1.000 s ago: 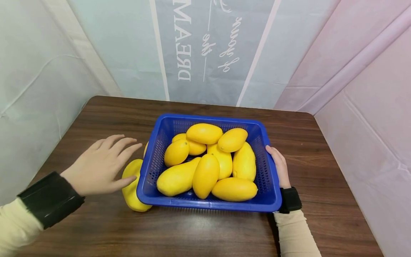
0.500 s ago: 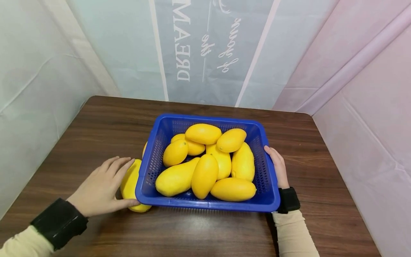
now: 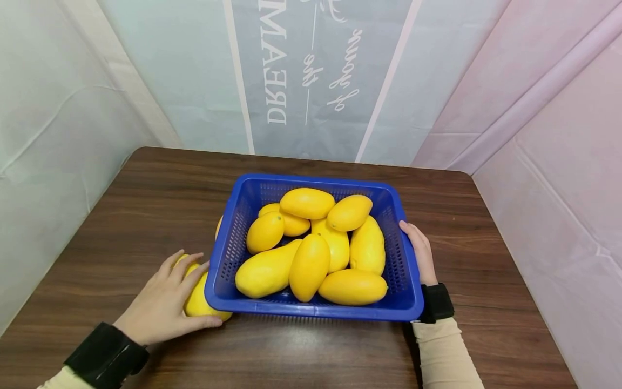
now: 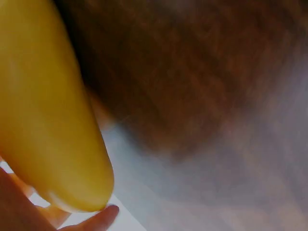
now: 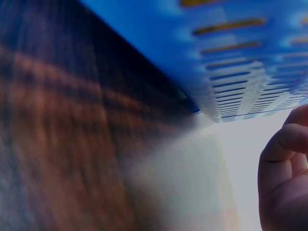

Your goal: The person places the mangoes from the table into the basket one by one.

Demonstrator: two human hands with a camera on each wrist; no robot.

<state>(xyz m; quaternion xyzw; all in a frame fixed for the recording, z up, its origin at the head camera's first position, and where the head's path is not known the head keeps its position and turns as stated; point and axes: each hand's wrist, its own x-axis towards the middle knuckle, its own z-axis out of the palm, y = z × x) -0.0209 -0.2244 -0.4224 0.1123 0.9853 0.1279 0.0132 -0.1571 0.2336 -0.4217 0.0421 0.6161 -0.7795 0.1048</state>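
Note:
My left hand (image 3: 165, 305) holds a yellow mango (image 3: 204, 300) on the table, beside the left wall of the blue plastic basket (image 3: 311, 312). Fingers lie across its far end and the thumb along its near end; part of it is hidden under the basket rim. In the left wrist view this mango (image 4: 53, 110) fills the left side, with fingertips (image 4: 108, 214) curled at its end. My right hand (image 3: 421, 254) grips the basket's right rim. The right wrist view has its curled fingers (image 5: 281, 159) by the slotted wall (image 5: 231, 86). Several yellow mangoes (image 3: 311, 267) lie in the basket.
Behind the basket's left edge, a sliver of another yellow fruit (image 3: 218, 227) shows on the dark wooden table (image 3: 160, 205). A printed cloth (image 3: 311, 81) hangs behind the table, with pale sheets (image 3: 559, 189) at both sides.
My left hand has come down and nearer to me, from above the loose mango to around it. The mango has turned slightly. My right hand and the basket have stayed in place.

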